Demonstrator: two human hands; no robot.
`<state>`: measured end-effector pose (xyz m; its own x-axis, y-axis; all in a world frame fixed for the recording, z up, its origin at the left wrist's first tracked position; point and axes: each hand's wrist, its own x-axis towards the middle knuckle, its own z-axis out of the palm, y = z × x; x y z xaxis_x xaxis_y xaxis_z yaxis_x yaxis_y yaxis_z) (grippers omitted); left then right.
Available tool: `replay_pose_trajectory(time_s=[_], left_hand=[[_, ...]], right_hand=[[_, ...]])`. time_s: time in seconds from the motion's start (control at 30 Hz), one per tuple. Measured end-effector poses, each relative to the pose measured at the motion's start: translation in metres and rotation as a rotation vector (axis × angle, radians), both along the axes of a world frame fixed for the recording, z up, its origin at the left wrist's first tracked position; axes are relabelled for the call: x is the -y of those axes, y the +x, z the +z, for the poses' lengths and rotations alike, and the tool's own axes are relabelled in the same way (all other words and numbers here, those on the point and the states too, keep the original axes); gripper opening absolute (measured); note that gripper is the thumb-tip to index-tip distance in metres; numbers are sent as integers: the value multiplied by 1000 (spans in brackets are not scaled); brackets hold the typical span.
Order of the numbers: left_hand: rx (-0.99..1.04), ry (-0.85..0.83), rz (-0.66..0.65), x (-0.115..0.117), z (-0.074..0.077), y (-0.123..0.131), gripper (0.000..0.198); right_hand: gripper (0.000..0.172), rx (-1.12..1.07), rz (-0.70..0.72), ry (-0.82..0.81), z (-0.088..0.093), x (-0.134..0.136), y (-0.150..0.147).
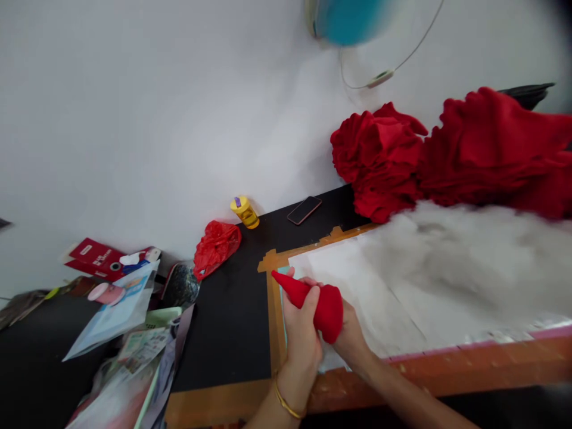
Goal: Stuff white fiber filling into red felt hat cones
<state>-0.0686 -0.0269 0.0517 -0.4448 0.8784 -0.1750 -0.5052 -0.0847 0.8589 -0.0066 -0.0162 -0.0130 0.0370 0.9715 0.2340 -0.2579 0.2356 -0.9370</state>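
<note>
A red cloth cone with a narrow tip and a wide rounded end is in my hands, its tip aimed to the upper left. My left hand, with a gold bangle at the wrist, is wrapped round its middle, thumb on top. My right hand is closed on the far side of the wide end; most of its fingers are hidden behind the cloth. Beneath and right of the hands lies a white sheet taped to the table. Fluffy white stuffing is heaped on it.
Red cloth pieces are piled against the wall. A phone, a yellow-lidded jar and a red plastic bag lie along the back. Bags and papers fill a green basket at the left. A cable hangs above.
</note>
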Motion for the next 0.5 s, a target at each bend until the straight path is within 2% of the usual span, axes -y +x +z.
replay_pose_trajectory(time_s=[0.17, 0.27, 0.33, 0.4, 0.5], left_hand=[[58, -100, 32, 3, -9, 14, 67], [70, -95, 4, 5, -15, 20, 59], [82, -91, -18, 4, -15, 17, 60], [102, -103, -28, 2, -12, 10, 58], [122, -176, -53, -1, -6, -2, 50]], right_hand=[[23, 173, -8, -94, 3, 3, -5], [25, 197, -37, -232, 10, 0, -3], [25, 223, -22, -260, 13, 0, 1], [24, 288, 21, -137, 10, 0, 7], [24, 462, 135, 195, -4, 1, 19]])
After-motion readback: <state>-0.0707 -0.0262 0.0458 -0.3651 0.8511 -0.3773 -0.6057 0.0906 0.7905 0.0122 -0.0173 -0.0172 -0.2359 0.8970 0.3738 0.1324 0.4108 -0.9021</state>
